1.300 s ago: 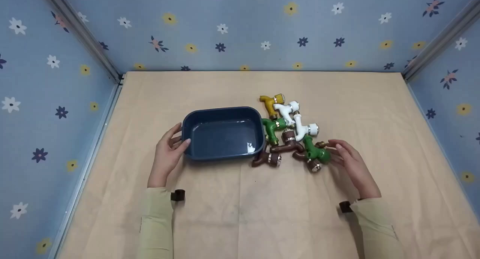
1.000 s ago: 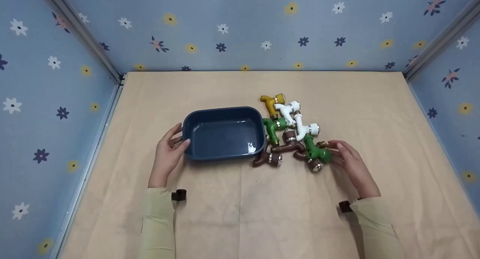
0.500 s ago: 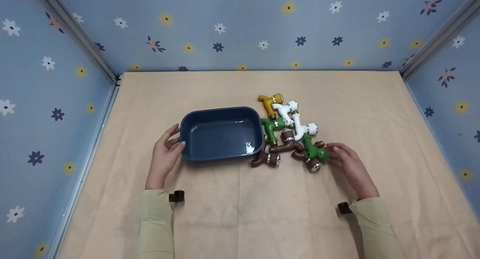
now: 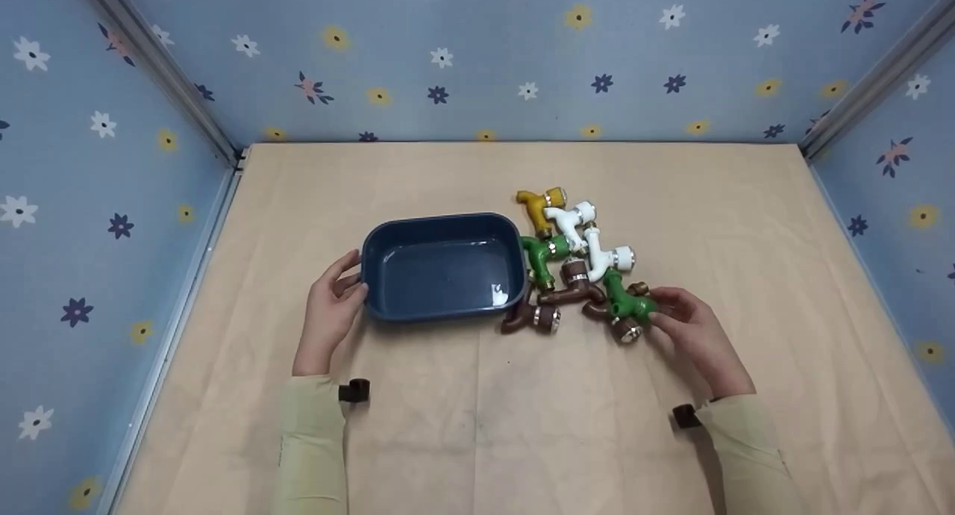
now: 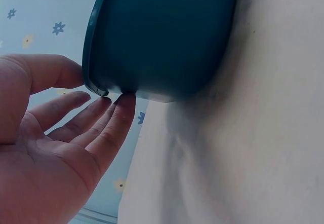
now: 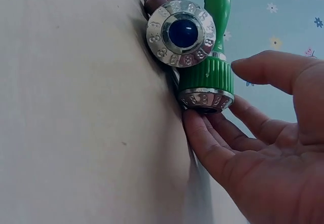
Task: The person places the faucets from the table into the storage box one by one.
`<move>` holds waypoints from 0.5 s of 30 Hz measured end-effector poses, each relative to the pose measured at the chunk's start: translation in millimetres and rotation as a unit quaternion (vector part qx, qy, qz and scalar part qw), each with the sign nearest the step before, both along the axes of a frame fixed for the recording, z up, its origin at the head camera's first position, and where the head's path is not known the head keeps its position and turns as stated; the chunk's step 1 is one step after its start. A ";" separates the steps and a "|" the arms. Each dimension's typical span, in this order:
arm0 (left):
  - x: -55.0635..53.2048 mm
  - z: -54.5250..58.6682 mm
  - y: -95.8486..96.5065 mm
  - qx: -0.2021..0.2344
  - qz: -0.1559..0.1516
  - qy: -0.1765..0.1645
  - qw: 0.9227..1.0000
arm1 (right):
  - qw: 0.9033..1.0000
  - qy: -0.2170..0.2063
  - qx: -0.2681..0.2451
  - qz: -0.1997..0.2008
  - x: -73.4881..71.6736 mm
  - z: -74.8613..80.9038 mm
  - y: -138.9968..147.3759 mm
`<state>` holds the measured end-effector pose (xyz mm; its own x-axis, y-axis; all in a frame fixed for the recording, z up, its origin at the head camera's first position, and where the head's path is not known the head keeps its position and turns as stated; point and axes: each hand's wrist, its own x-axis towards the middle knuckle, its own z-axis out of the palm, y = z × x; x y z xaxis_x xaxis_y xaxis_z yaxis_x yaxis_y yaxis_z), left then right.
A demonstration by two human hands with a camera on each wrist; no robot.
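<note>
A dark blue plastic basin point(image 4: 448, 317) stands left of a cluster of taps. My left hand point(image 4: 330, 313) touches its left end, the thumb tip at the rim and the relaxed fingers point(image 5: 119, 125) against the outer wall. At the cluster's right side my right hand point(image 4: 697, 336) has its fingers loosely spread around the knob of a green tap point(image 4: 628, 302). In the right wrist view, the thumb tip is right at the ribbed green knob point(image 6: 207, 77) and the fingertips touch its silver end. A brown tap point(image 4: 627, 330) lies partly hidden under this green one.
Two white taps point(image 4: 571, 220), a yellow tap point(image 4: 537, 205), another green tap point(image 4: 546, 257) and two more brown taps point(image 4: 578, 280) lie close together beside the basin's right end. A beige cloth point(image 4: 477, 425) covers the table. Flowered blue panels point(image 4: 485, 60) wall the back and sides.
My right thumb has come down to the green tap's knob. The left thumb has drawn back slightly to the basin's rim. Basin and taps have stayed in place.
</note>
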<state>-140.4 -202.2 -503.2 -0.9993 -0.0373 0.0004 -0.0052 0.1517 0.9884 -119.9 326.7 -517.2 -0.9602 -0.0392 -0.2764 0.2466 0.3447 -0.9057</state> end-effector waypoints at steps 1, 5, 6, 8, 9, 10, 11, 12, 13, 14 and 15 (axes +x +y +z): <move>1.1 3.5 1.2 0.002 0.000 -0.003 1.000 | 1.000 0.004 0.001 0.000 0.0 -0.3 -0.1; 6.4 20.6 6.6 0.001 -0.002 -0.021 1.000 | 1.000 0.018 -0.002 -0.002 0.0 -1.4 -0.4; 7.0 21.3 6.9 0.000 -0.002 -0.019 1.000 | 1.000 0.020 -0.003 -0.002 0.2 -1.5 -0.6; 6.2 21.6 7.6 0.000 -0.003 -0.016 1.000 | 1.000 0.022 -0.003 -0.005 0.1 -2.3 -0.4; 5.8 21.6 8.0 0.000 -0.003 -0.014 1.000 | 1.000 0.024 -0.003 -0.006 0.1 -2.5 -0.3; 5.5 21.8 8.5 0.000 -0.002 -0.012 1.000 | 1.000 0.026 -0.004 -0.006 -0.1 -2.7 -0.2; 5.3 21.9 8.7 0.001 -0.001 -0.010 1.000 | 1.000 0.027 -0.004 -0.008 -0.1 -3.1 -0.2; 5.1 21.8 8.6 0.002 0.000 -0.009 1.000 | 1.000 0.028 -0.006 -0.009 -0.1 -3.5 -0.2; 4.8 22.1 8.9 0.002 0.001 -0.008 1.000 | 0.999 0.030 -0.009 -0.009 -0.1 -4.0 -0.4; 4.6 22.4 9.3 0.000 0.002 -0.007 1.000 | 0.999 0.032 -0.011 -0.009 0.0 -4.6 -0.5; 4.4 22.7 9.5 -0.001 0.004 -0.006 1.000 | 0.999 0.033 -0.015 -0.009 0.2 -5.2 -0.7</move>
<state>-136.0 -192.7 -480.5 -0.9989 -0.0448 -0.0124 -0.0191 0.1533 0.9880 -119.7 326.0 -522.4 -0.9769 -0.0290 -0.2116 0.1920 0.3141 -0.9298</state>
